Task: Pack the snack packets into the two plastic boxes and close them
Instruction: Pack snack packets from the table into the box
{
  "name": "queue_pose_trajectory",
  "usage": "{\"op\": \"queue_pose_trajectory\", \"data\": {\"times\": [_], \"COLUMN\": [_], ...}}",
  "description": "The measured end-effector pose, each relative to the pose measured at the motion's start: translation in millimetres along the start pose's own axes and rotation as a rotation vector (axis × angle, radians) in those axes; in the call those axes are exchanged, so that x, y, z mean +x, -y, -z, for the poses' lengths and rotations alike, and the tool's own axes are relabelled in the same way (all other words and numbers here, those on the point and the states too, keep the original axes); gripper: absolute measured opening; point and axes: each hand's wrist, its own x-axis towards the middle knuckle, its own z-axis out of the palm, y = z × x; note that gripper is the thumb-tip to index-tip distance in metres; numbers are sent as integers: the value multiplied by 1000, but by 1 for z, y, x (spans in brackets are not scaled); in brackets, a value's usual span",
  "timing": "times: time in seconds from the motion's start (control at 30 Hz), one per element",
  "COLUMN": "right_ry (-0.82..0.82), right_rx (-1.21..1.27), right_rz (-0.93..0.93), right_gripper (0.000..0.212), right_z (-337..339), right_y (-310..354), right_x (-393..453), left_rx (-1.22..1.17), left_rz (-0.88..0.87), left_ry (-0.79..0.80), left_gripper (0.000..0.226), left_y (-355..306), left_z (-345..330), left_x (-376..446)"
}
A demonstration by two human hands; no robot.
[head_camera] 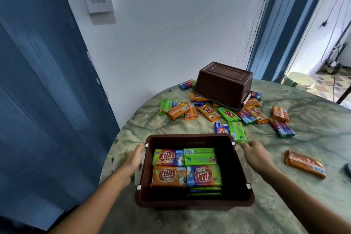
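Observation:
An open brown plastic box (191, 202) stands at the near edge of the table, with several snack packets (187, 167) laid flat inside it. My left hand (133, 159) rests against the box's left side by its white latch. My right hand (255, 155) is at the right side, fingers loosely apart, holding nothing. A second brown box (224, 83) lies upside down at the back of the table on top of loose packets. More packets (209, 113) are scattered around it, and one orange packet (304, 163) lies alone to the right.
The round marbled green table (284, 205) stands by a white wall and a blue door on the left. A doorway opens at the right with a pale bucket (301, 80) on the floor. A dark object (347, 170) shows at the right edge.

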Motion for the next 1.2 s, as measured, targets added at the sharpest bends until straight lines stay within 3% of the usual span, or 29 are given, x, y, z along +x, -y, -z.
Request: {"op": "queue_pose_trajectory", "data": {"times": [0.07, 0.13, 0.27, 0.5, 0.6, 0.67, 0.77, 0.9, 1.03, 1.2], "right_ry": [137, 140, 68, 65, 74, -43, -171, 98, 285, 405], "right_rx": [182, 280, 314, 320, -181, -491, -492, -549, -911, -1203], "right_rz": [-164, -234, -219, -214, -100, 53, 348, 600, 723, 795], "right_gripper": [54, 66, 64, 56, 59, 57, 44, 36, 57, 87], "right_z": [-13, -29, -51, -82, -71, -57, -54, -94, -150, -183], "right_y": [-11, -17, 4, 56, 62, 79, 128, 187, 204, 207], "right_x": [6, 12, 27, 60, 65, 71, 101, 152, 204, 234], "left_rx": [-213, -254, -260, -98, 181, 424, 638, 1029, 1161, 1094], "left_rz": [182, 190, 104, 45, -168, -350, -574, -808, -653, -421], "left_ry": [76, 66, 52, 104, 41, -76, -127, -39, -142, -112], "left_gripper": [70, 66, 40, 33, 30, 23, 35, 45, 48, 78], "left_y": [4, 7, -14, -60, -76, -99, -147, -198, -207, -204], "left_z": [-6, -9, 4, 36, 45, 47, 30, -22, -64, -85], "left_x": [7, 22, 56, 111, 137, 150, 175, 214, 272, 312]}}
